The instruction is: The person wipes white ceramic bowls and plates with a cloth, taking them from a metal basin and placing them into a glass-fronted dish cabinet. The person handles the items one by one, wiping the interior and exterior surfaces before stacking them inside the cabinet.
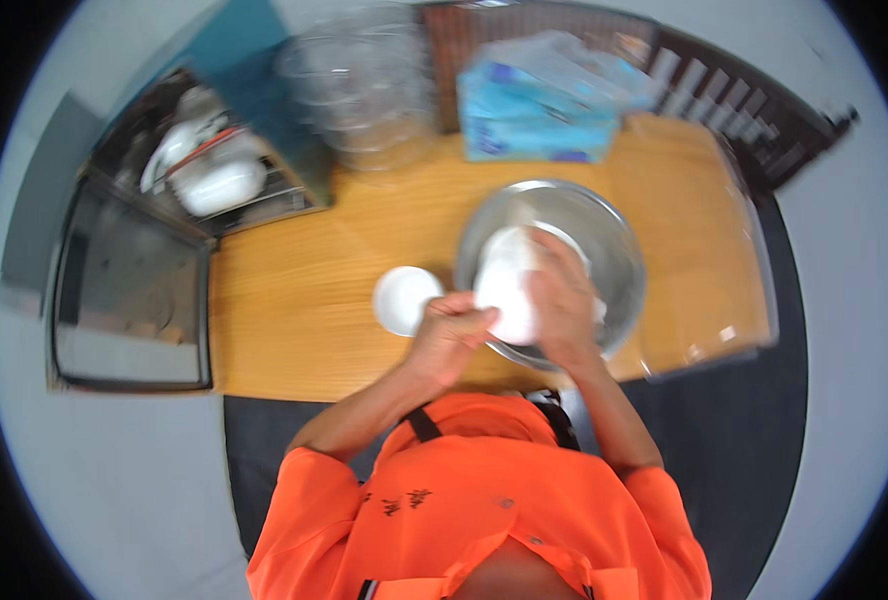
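Note:
Over a round steel basin point(629, 275) I hold a smooth white dish point(504, 290), tilted up and blurred; it looks like a bowl. My left hand point(449, 330) is closed on its near left edge, thumb and fingers pinching the rim. Against the dish's right side lies my right hand point(562, 300), smeared by motion, so how its fingers grip does not show. A pale, blurry tip sticks out above the dish and could be cloth. More white dishware point(569, 243) sits in the basin behind my right hand. A small white bowl point(406, 300) stands on the table beside my left hand.
On the wooden table point(294, 310) stand stacked clear plastic containers point(364, 90) and a blue tissue pack point(539, 105) at the back. An open-doored cabinet point(264, 150) holding white dishes point(219, 175) is at left. A clear plastic sheet point(704, 270) covers the table's right end.

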Available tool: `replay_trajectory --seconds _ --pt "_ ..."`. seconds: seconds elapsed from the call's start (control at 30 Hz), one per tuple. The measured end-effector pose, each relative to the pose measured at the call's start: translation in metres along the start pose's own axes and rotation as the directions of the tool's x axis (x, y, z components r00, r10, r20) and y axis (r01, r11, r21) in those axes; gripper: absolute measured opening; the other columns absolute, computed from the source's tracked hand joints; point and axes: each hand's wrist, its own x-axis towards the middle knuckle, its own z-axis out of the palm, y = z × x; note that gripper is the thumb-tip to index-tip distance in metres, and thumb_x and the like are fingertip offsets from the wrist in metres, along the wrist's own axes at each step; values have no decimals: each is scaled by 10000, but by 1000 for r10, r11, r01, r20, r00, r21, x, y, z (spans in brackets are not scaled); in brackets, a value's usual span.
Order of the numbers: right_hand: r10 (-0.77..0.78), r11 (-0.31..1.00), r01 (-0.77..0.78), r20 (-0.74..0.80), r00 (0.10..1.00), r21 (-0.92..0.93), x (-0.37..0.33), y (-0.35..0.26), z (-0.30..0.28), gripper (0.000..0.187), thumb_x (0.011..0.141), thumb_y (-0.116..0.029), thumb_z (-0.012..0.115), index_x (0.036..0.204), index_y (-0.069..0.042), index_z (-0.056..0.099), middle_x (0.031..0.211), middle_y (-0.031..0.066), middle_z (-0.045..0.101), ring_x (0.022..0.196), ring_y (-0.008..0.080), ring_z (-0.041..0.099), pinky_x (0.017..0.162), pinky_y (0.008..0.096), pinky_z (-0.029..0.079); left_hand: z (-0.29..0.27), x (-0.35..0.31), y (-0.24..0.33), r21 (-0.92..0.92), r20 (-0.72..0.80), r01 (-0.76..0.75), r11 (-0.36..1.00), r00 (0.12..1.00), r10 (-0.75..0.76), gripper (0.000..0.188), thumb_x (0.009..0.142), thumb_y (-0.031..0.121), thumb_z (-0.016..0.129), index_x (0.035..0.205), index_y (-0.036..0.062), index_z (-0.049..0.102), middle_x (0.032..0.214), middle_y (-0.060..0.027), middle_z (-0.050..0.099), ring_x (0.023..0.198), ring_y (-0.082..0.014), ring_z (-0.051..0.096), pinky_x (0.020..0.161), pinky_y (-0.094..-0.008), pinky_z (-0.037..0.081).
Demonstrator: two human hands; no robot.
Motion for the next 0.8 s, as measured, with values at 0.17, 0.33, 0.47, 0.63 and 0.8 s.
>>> replay_trajectory --seconds 0.17,0.33,0.47,0.63,0.8 --pt "467 795 -443 49 883 414 -2 -41 10 289 886 -107 572 1142 26 584 895 16 594 784 48 509 676 211 432 -19 -13 43 -38 96 65 997 994 -61 182 790 27 681 957 -33 641 896 -79 661 845 -151 615 758 -316 498" --pt "456 765 -373 -34 889 525 -3 -69 27 273 888 -126 595 1101 44 596 877 37 628 769 62 552 692 203 450 -77 -48 186 12 -93 -419 908 904 418 116 839 24 619 953 12 632 924 -67 661 851 -167 636 787 -327 534" --pt "489 650 -442 105 866 618 -11 -98 52 255 886 -139 604 1055 52 608 888 59 648 774 81 580 698 211 463 -182 -47 339 277 -204 -609 743 718 665 140 875 63 591 996 -6 588 964 -89 646 879 -168 627 776 -309 527" --pt "517 595 -506 183 836 625 -15 -114 96 197 896 -101 586 1034 38 612 901 78 660 765 97 613 690 222 497 -275 -9 467 352 -398 -659 665 538 743 280 888 76 583 1160 50 520 1029 -63 624 901 -183 625 777 -339 515" --pt "533 622 -510 155 832 595 -24 -135 125 255 876 -132 614 1049 55 614 911 76 659 773 91 594 688 212 472 -320 39 514 320 -470 -635 702 537 700 388 841 -8 620 1204 43 495 1063 -113 609 906 -253 634 754 -417 529"
